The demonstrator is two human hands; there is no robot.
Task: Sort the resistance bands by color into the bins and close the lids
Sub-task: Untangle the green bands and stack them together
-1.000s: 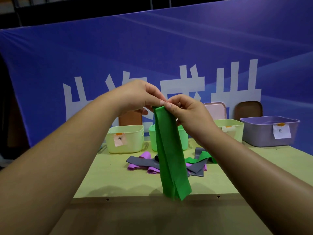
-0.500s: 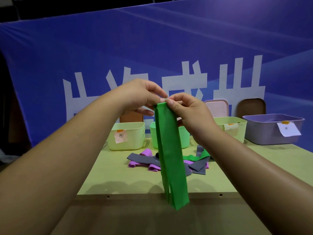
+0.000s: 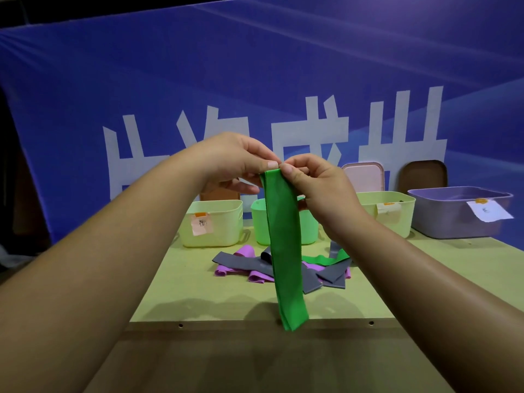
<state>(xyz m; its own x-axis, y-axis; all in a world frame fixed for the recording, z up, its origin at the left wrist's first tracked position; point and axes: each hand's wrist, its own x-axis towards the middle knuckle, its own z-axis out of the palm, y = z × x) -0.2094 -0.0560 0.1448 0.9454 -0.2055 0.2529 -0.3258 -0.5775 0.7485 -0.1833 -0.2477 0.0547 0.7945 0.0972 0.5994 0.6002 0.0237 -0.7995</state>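
Over the near edge of the counter (image 3: 198, 293), both hands hold one green band (image 3: 285, 251) up by its top fold. Left hand (image 3: 235, 163): thumb and forefinger pinch the left corner. Right hand (image 3: 317, 188): same pinch on the right corner. The band hangs straight down in front of the pile (image 3: 241, 262) of grey, pink and green bands, apparently not touching it.

Change noted: a second ago the lower end splayed into separate layers. Now the layers lie flush and it reads as one flat strip. The hands have barely shifted.

Reading: the band is being squared up before binning. The likely target is the green bin (image 3: 261, 222) directly behind it. Nothing has been dropped yet. The pink lid (image 3: 364, 177) and brown lid (image 3: 424, 174) lean against the banner (image 3: 255, 80), so closing is still ahead.

Not resolved:
- The green bin's inside and any label on it are hidden by the band and the right hand.
- Labels on the left pale bin (image 3: 215, 225), right pale bin (image 3: 397, 219) and purple bin (image 3: 448, 217) are too small to read.
- No bin's contents can be seen.
- Another lid sits mostly behind the left hand.
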